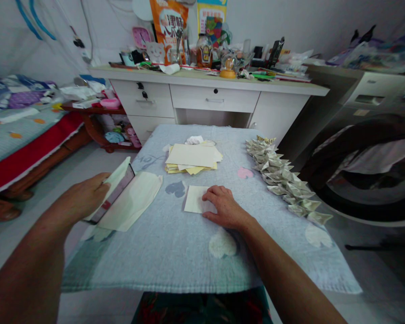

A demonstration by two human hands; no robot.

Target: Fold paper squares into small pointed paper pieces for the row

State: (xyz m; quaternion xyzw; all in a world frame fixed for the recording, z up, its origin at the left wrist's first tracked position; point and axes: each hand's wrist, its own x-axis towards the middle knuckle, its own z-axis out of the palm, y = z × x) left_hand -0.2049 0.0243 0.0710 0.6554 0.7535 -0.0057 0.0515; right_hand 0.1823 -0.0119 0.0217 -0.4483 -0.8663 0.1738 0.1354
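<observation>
My left hand (91, 195) is closed on a flat, dark-edged booklet-like thing (116, 191) with a purplish face and a pale paper layer, held tilted up at the table's left side. Its exact kind is unclear. Beside and below it lies a large pale sheet (131, 204). My right hand (224, 207) rests on the right part of a small white rectangle of paper (195, 199), thumb apart from the bent fingers. Beyond the hands lies a pile of cream and yellow paper sheets (192, 155). Several folded paper boats (280, 173) stand in rows at the right.
A light blue patterned cloth (175, 256) covers the table. Crumpled white paper (194, 140) lies behind the pile. A cluttered white desk (216, 96) stands at the back, a washing machine (367, 135) at the right, a bed (27, 130) at the left.
</observation>
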